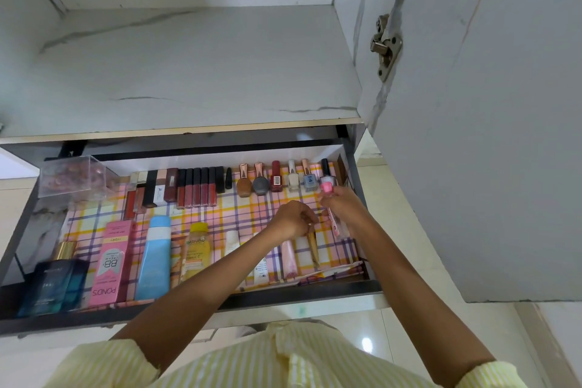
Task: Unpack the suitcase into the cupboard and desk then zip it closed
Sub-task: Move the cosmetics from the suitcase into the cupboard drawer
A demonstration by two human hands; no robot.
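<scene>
pink nail polish bottle (pixel 327 188) pinched in right hand (pixel 345 209) with a clear pink tube (pixel 336 225), right end of nail polish row (pixel 276 181), open drawer (pixel 78 320), left hand (pixel 293 219) curled just beside, grip unclear, lip gloss tubes (pixel 196 187) left of row, cupboard door (pixel 488 135) open at right
</scene>
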